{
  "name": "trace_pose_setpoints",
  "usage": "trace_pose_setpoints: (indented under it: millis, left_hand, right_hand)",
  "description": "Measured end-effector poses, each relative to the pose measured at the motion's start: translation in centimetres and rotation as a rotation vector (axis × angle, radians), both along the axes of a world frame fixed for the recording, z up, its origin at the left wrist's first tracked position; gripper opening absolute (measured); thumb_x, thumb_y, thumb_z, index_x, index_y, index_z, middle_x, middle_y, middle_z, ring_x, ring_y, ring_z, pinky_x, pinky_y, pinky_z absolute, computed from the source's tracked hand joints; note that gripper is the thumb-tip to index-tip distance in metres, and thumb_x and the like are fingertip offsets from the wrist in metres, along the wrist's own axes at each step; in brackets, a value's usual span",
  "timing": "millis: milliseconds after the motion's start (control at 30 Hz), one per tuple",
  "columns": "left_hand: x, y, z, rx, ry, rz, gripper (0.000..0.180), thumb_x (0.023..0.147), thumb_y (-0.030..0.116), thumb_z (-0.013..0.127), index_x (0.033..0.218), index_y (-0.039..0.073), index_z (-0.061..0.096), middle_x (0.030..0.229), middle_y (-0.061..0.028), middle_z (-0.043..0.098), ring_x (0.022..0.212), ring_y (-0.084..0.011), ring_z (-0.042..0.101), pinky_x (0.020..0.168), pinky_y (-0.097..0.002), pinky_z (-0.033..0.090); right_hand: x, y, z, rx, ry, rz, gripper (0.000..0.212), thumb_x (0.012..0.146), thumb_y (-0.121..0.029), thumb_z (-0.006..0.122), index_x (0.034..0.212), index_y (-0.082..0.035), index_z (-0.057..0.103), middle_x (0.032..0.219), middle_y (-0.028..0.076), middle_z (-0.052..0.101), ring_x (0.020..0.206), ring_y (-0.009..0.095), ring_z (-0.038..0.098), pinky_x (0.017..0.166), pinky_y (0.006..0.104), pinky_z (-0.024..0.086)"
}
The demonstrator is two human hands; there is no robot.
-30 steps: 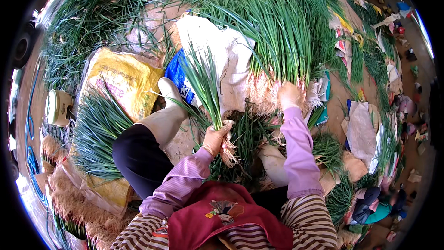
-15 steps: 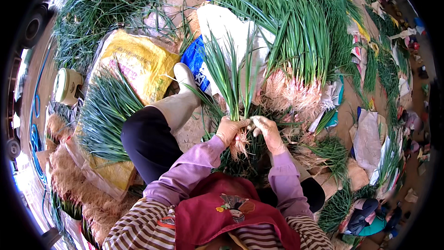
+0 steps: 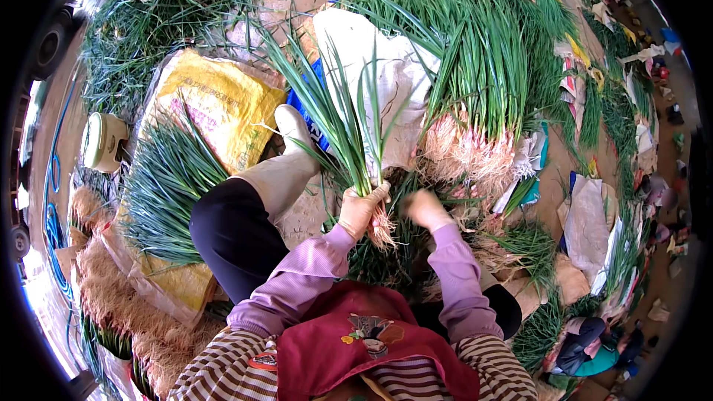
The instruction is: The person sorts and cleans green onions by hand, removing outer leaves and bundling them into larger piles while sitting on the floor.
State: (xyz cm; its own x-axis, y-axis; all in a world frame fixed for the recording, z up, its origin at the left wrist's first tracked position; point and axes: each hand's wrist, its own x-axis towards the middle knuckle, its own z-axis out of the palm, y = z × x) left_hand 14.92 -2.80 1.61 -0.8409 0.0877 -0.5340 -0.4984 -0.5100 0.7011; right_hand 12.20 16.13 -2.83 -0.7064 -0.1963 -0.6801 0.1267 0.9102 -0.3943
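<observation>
In my left hand [image 3: 358,212], gloved and closed, is a small bunch of green onions [image 3: 349,130]. Their long leaves fan up and to the left, while pinkish bulbs and pale roots poke out below the fist. My right hand [image 3: 428,211] is apart from the bunch, just to its right, over loose green trimmings; motion smears its fingers. A thick row of green onions [image 3: 490,82] lies beyond it, with bushy roots [image 3: 471,152] toward me.
A white sack [image 3: 371,59] lies ahead. To the left are a yellow sack [image 3: 223,96], a heap of green onions [image 3: 171,186] and a pale lidded bucket [image 3: 104,141]. My boot [image 3: 293,126] stands between the sacks. Another person [image 3: 583,345] shows at lower right.
My right hand has come away from the bunch and moved slightly down and right. The bunch in my left hand has tipped left, its leaves now spreading toward the yellow sack.
</observation>
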Motion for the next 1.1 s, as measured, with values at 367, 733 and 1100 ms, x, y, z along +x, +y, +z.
trace_pose_setpoints:
  millis: [367,733,1100]
  left_hand:
    - [-1.2,-0.1,-1.8,-0.007,-0.082,-0.071,0.016,0.084,0.012,0.064,0.097,0.004,0.064,0.058,0.0007,0.052,0.037,-0.0064,0.039,0.033,-0.0215,0.028]
    - [0.4,1.7,-2.1,0.007,-0.009,-0.176,0.011,0.084,0.014,0.064,0.079,0.005,0.063,0.063,0.0013,0.056,0.052,-0.0067,0.049,0.046,-0.0225,0.038]
    - [-0.6,0.6,0.4,-0.037,0.089,-0.167,0.028,0.088,0.027,0.060,0.073,0.003,0.058,0.054,-0.0018,0.052,0.036,-0.0086,0.044,0.033,-0.0224,0.032]
  right_hand:
    - [-11.6,-0.7,-1.8,-0.869,0.353,-1.277,0.019,0.085,-0.012,0.061,0.099,0.000,0.061,0.068,0.002,0.056,0.062,0.011,0.052,0.056,0.0221,0.043]
    - [1.5,-3.3,2.1,-0.942,0.212,-0.956,0.020,0.084,-0.014,0.054,0.072,0.000,0.062,0.057,-0.001,0.052,0.052,0.008,0.047,0.050,0.0231,0.036]
    - [-4.7,3.1,7.2,0.044,0.498,-0.431,0.033,0.087,-0.036,0.058,0.074,-0.006,0.062,0.057,0.003,0.050,0.048,0.014,0.044,0.048,0.0329,0.042]
